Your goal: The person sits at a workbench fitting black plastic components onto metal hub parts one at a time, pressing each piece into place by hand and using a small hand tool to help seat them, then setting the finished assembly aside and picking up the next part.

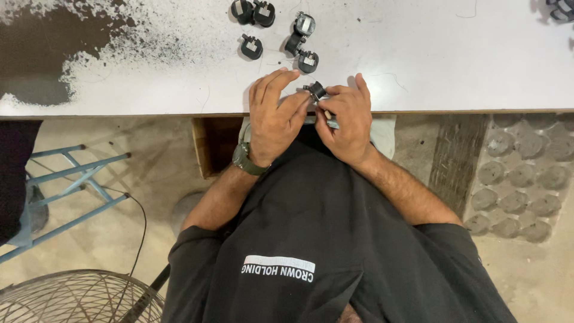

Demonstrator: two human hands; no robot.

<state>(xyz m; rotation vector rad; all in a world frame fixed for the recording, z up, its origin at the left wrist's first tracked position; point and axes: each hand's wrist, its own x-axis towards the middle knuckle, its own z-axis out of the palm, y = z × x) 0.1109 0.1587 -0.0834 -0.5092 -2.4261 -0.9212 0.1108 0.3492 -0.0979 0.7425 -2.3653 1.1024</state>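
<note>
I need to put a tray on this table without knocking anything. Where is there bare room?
The white table is bare right of the hands, up to a dark part at the far corner. It is crowded beyond the left hand and right hand, around the black plug parts. Left, the surface is worn dark.

I see a white worktable [149,90] w/ worn dark patch top left, dusty concrete floor [149,173], blue metal frame [72,179], wire fan guard [78,299] bottom left, grey egg-tray sheet [520,179] right.
</note>
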